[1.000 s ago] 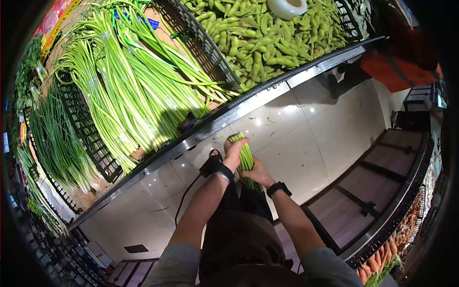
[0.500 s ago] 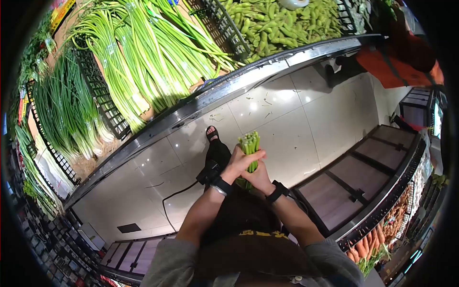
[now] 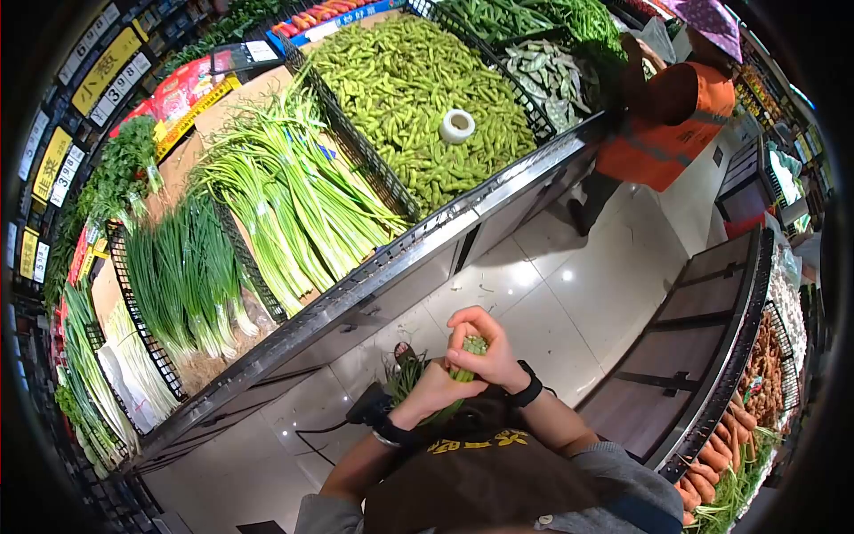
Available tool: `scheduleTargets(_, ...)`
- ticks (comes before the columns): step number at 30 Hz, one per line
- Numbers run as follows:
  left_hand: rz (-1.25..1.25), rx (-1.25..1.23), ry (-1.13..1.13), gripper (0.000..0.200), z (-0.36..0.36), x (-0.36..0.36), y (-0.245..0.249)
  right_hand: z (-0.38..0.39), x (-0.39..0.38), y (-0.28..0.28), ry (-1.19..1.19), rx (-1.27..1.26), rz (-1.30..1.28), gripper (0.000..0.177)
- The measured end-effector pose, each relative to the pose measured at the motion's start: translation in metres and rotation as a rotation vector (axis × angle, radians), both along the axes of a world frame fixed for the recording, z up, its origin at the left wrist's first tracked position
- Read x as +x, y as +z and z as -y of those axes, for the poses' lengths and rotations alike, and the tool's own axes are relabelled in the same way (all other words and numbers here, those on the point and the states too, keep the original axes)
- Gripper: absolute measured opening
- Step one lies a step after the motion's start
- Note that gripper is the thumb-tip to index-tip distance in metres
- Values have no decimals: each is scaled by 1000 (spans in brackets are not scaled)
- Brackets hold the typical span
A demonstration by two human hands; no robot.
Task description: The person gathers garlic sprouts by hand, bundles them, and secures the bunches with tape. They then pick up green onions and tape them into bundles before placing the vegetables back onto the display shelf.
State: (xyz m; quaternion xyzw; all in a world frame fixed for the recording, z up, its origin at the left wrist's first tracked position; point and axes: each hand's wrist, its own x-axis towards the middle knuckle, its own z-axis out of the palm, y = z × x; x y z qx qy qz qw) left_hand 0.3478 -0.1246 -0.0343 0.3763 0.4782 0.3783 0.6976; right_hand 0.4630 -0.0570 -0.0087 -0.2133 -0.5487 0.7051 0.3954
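Observation:
Close to my apron, both hands are around a bunch of green stalks (image 3: 468,354), its pale cut ends pointing up. My left hand (image 3: 436,389) is wrapped around the stalks below their ends. My right hand (image 3: 492,356) curls round the top, thumb across the front and fingers bent over the ends. Thin green tips (image 3: 402,376) hang out at the lower left, beside my left hand. The middle of the bunch is hidden by my hands.
Ahead, a metal-edged stand holds long green stalks (image 3: 276,205), spring onions (image 3: 182,276) and edamame pods (image 3: 400,98), with a tape roll (image 3: 457,126) on the pods. A person in an orange vest (image 3: 667,133) stands at right. Carrots (image 3: 716,454) lie on the lower-right stand.
My view has tilted up, showing more of the stand and the person. My right hand has moved from below the stalks' ends to curl over their top; my left hand still grips the bunch.

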Motion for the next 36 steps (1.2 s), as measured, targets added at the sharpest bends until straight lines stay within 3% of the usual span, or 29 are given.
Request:
scheduleTargets(2,45,105,9,37,11,-15,-7,3,-10,4,-7,-240,-75,27)
scheduleTargets(5,170,-81,-73,37,10,-35,2,2,-28,3,10,-272,-73,27)
scheduleTargets(9,94,-22,-17,33,11,-46,13,-4,-50,12,98,-213,-76,28)
scheduleTargets(13,77,-36,131,25,21,-61,15,-6,-80,5,200,-319,-181,29)
scheduleTargets(14,104,13,273,19,24,-60,17,-15,-84,-4,354,-275,-180,38)
scheduleTargets(15,101,17,285,19,26,-67,19,-26,-89,4,366,-273,-181,38)
scheduleTargets(17,-17,67,320,14,28,-85,20,-63,-99,30,689,-127,-177,46)
scheduleTargets(18,-129,97,371,12,29,-94,20,-99,-98,27,472,86,-11,46)
scheduleTargets(19,-80,133,470,11,31,-105,18,-145,-92,17,247,289,159,45)
scheduleTargets(21,-84,97,653,10,35,-124,24,-236,-71,-6,-346,791,539,31)
scheduleTargets(23,-116,120,696,10,37,-140,19,-304,-51,-23,-582,1011,704,37)
scheduleTargets(25,-59,137,785,9,36,-147,22,-321,-45,-17,-523,1140,865,42)
scheduleTargets(26,-86,119,793,11,34,-149,23,-325,-42,-18,-464,1055,994,44)
scheduleTargets(30,-124,119,775,12,23,-147,26,-347,-43,-22,-431,1239,1019,41)
scheduleTargets(31,-164,140,738,12,19,-145,29,-337,-46,-11,-472,1249,988,41)
scheduleTargets(33,-205,152,696,12,6,-137,35,-305,-48,13,-442,1015,849,41)
scheduleTargets(35,-172,145,625,18,-13,-126,41,-265,-38,22,-19,465,464,37)
scheduleTargets(36,-197,169,581,26,-24,-120,43,-233,-32,31,55,395,414,35)
